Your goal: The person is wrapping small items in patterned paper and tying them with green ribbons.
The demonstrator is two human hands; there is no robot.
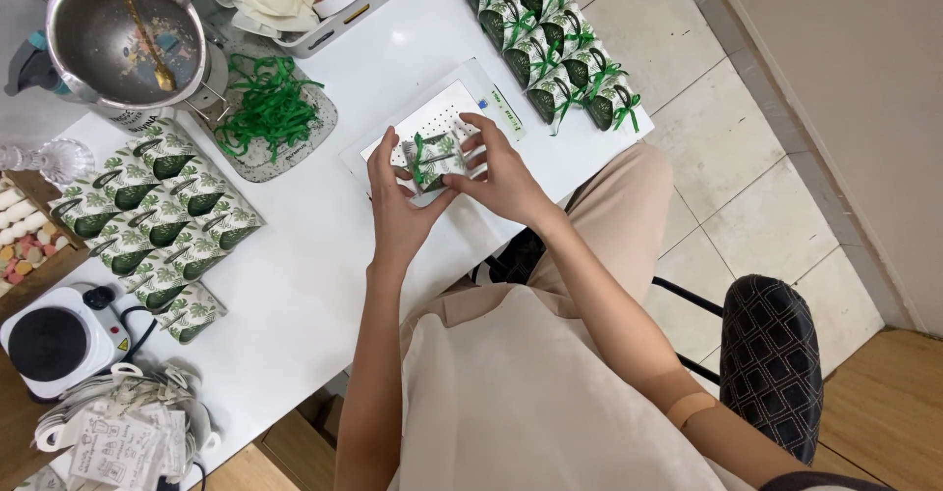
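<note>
Head view: I see my left hand (398, 206) and right hand (503, 179) both clamped on a small leaf-print packet (435, 160) bound with green ribbon, held just above a white perforated scale (432, 123) on the white tabletop (295, 285). Fingers pinch the packet from both sides; it may be touching the scale, though the hands hide that. Finished ribboned packets (550, 39) line the far edge, flat leaf-print packets (157, 216) lie to the left, and loose green ribbon (267, 108) fills a dish near a steel pot (118, 39).
</note>
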